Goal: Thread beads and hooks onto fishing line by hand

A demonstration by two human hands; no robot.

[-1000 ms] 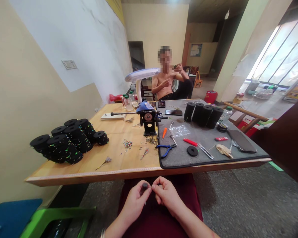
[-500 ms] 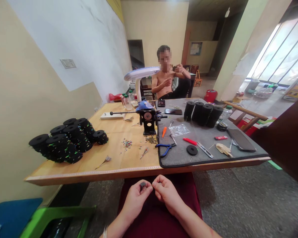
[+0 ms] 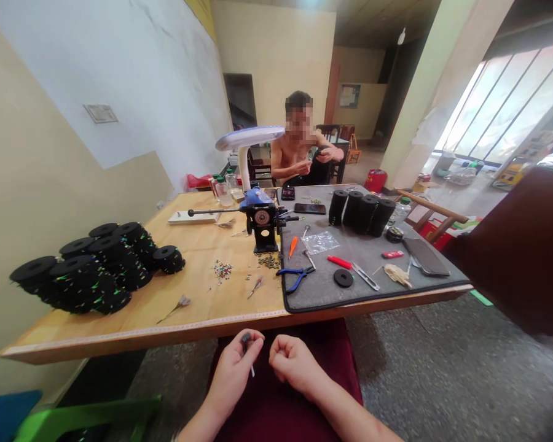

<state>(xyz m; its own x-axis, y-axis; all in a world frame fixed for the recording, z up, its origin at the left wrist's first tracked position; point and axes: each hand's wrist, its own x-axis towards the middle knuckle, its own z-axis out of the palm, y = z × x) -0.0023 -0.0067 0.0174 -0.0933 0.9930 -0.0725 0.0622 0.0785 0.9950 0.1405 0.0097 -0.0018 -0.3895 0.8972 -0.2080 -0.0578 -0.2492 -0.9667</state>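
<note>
Just short of the table, the left hand pinches a small dark piece; beside it, the right hand is curled closed, perhaps around something hidden. Beyond the grip lie blue pliers, then a black machine.

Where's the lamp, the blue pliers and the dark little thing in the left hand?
Lamp (image 3: 250, 139): head view, its broad top.
Blue pliers (image 3: 299, 282): head view, nearer handle.
Dark little thing (image 3: 246, 340): head view, upper end.
</note>
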